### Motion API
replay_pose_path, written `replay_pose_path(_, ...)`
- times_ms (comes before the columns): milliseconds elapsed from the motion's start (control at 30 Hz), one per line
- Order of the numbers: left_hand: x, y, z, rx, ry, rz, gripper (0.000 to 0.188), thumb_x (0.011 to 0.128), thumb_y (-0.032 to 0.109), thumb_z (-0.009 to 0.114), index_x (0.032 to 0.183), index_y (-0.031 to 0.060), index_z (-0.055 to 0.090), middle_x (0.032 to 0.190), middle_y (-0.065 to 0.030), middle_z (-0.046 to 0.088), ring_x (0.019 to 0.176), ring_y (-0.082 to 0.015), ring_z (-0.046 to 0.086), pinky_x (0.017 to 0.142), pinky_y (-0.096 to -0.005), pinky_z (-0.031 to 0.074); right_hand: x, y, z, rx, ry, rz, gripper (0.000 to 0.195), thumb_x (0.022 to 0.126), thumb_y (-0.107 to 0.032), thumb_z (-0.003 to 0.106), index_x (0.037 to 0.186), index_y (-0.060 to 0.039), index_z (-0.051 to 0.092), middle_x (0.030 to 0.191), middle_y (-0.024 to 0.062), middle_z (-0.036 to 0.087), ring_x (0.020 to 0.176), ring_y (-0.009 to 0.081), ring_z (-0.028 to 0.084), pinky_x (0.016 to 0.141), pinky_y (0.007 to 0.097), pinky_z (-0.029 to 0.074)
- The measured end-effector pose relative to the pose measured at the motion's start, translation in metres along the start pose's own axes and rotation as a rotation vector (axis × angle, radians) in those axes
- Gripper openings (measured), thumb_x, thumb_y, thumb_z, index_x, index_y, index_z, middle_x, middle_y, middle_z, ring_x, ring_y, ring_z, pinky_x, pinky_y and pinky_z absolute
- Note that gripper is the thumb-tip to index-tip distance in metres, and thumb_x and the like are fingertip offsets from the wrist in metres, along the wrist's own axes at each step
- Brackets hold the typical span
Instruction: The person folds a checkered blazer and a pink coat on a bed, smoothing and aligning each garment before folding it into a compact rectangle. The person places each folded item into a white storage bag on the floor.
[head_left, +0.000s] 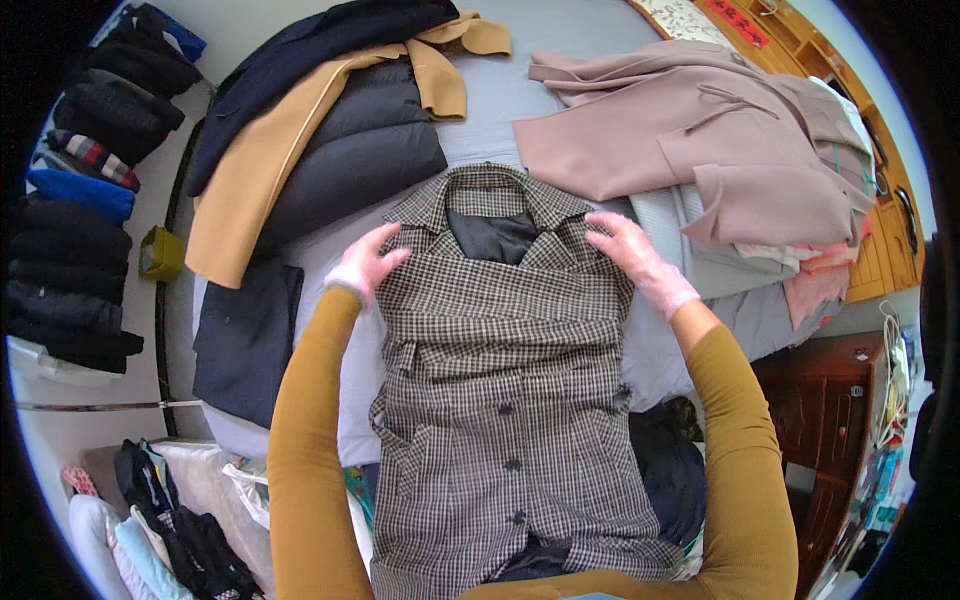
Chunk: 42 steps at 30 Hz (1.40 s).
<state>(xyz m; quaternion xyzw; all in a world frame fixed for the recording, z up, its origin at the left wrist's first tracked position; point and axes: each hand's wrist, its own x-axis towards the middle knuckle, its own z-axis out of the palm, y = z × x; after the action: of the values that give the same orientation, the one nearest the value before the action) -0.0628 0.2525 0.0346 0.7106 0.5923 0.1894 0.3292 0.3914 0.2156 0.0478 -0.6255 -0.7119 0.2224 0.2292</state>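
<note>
A black-and-white checked coat lies front up before me, collar away from me and hem near my body. Its sleeves are folded across the chest, and dark buttons run down the front below. Dark lining shows inside the neck opening. At the coat's left shoulder edge in the picture is my left hand, in a thin clear glove, thumb and fingers apart. My right hand, gloved the same way, rests its fingertips at the opposite shoulder. Neither hand visibly pinches the fabric.
On the bed, a camel coat, a navy coat and a black puffer jacket lie at left. Dark folded trousers lie nearer. A dusty-pink coat covers folded clothes at right. A dark wooden cabinet stands beyond my right arm.
</note>
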Motion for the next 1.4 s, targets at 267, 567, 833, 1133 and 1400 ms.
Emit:
replay_pose_path(267,0.122,-0.018,0.011,0.144,-0.244,-0.264,0.090,0.070,0.031,0.088,0.144,0.0053,0.043,0.142,-0.0168,0.051,0.132,-0.0323,0.048,0.111,-0.0398,0.038,0.085,0.029,0.016,0.002,-0.354,0.393,0.088,0.070,-0.042,0.083,0.135,0.0070,0.049,0.129,0.0238,0.060,0.123,0.0312,0.056,0.104,0.0372,0.042)
replay_pose_path(567,0.092,0.031,-0.003,-0.212,-0.187,-0.165,0.058,0.074,0.012,0.082,0.124,-0.0058,0.060,0.113,-0.0106,0.069,0.100,-0.0194,0.066,0.093,-0.0327,0.051,0.058,0.021,-0.007,0.552,-0.308,0.460,0.042,0.079,-0.010,0.074,0.118,0.0023,0.063,0.103,0.0068,0.069,0.095,0.0144,0.063,0.089,0.0290,0.049)
replay_pose_path(833,-0.049,0.067,-0.059,-0.393,-0.070,0.042,0.039,0.075,0.008,0.081,0.110,0.0013,0.067,0.104,-0.0056,0.071,0.093,-0.0133,0.064,0.086,-0.0297,0.051,-0.044,-0.036,-0.059,0.651,-0.129,0.150,0.036,0.083,-0.001,0.071,0.118,-0.0009,0.064,0.106,-0.0003,0.068,0.098,0.0080,0.060,0.090,0.0255,0.047)
replay_pose_path(1133,-0.241,0.046,-0.006,0.660,0.122,0.828,0.016,0.071,0.012,0.064,0.086,0.0140,0.059,0.071,-0.0021,0.055,0.071,-0.0214,0.057,0.067,-0.0368,0.045,-0.213,-0.063,-0.056,-0.140,-0.026,-0.489,0.041,0.069,0.001,0.072,0.107,-0.0122,0.068,0.084,0.0074,0.067,0.079,0.0273,0.066,0.073,0.0355,0.054)
replay_pose_path(1400,-0.319,-0.030,0.071,0.656,-0.269,0.563,0.046,0.073,0.003,0.058,0.119,0.0093,0.059,0.093,-0.0083,0.063,0.090,-0.0278,0.061,0.080,-0.0408,0.049,-0.303,-0.025,0.023,-0.449,-0.242,-0.489,0.055,0.072,0.003,0.062,0.121,-0.0213,0.063,0.076,0.0073,0.057,0.076,0.0272,0.058,0.067,0.0403,0.048)
